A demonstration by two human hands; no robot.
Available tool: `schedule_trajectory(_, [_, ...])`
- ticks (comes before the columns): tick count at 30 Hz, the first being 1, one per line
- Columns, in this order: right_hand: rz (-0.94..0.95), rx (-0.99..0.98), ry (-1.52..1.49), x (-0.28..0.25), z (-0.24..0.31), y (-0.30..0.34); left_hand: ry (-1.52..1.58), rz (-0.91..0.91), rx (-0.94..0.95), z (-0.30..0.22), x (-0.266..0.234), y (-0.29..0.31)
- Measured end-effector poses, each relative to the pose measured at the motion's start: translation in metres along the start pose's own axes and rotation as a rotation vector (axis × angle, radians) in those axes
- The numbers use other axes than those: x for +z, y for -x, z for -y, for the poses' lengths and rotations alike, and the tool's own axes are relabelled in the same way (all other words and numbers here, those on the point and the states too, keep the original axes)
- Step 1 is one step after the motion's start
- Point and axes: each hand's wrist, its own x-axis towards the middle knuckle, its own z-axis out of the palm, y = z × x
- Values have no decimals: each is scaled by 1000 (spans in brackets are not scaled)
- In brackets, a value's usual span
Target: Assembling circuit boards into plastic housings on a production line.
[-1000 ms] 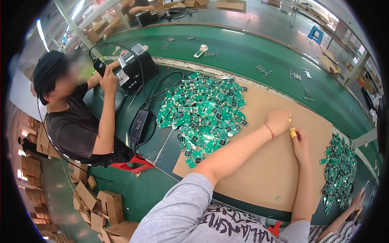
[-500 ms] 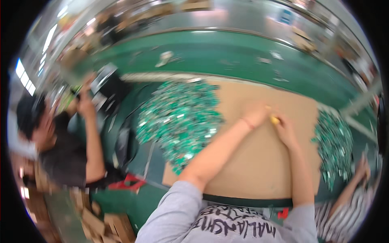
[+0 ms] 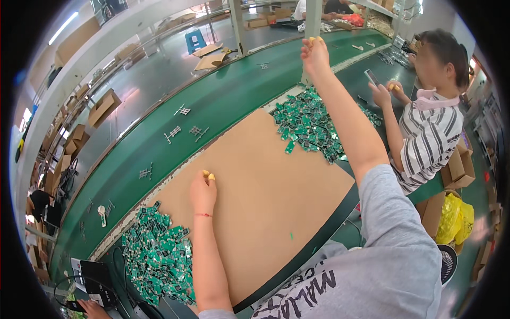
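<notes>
My left hand [image 3: 203,194] hovers at or rests on the brown cardboard sheet [image 3: 265,196], near its left side. Yellow finger covers sit on two of its fingertips, which are drawn together; whatever they may hold is hidden. Out past the far right corner, my right hand [image 3: 316,57] is raised with curled fingers, also in yellow covers, and nothing can be made out in it. A heap of small green circuit boards [image 3: 159,260] lies beside my left forearm. Another pile of green circuit boards [image 3: 305,119] is partly covered by my right forearm.
Beyond the sheet runs a green conveyor belt [image 3: 223,90] with several small metal-coloured frames on it. A white post [image 3: 313,21] stands behind my right hand. At the right, a person in a striped shirt [image 3: 430,127] works close by. Another person's hand [image 3: 94,308] shows at lower left.
My view has swung toward the right. My hands, close together over the cardboard before, are now far apart: the right one reaches out and away, while the left stays over the sheet.
</notes>
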Motion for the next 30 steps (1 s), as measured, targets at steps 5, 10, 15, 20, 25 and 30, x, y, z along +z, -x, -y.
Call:
schedule_trajectory(5, [284, 256, 274, 13, -52, 76, -14, -6, 10, 5, -1, 3])
schedule_trajectory(10, [657, 429, 523, 12, -120, 179, -67, -13, 11, 3, 2, -1])
schedule_trajectory(15, [807, 186, 688, -10, -171, 226, -57, 10, -10, -5, 5, -4])
schedule_trajectory(20, [963, 117, 684, -16, -170, 229, -81, 10, -43, -7, 3, -3])
schedule_trajectory(25, [997, 159, 614, -19, -168, 227, -112, 29, -51, -9, 4, -3])
schedule_trajectory(30, [992, 194, 555, -20, -170, 228, -112, 11, -39, -11, 6, -3])
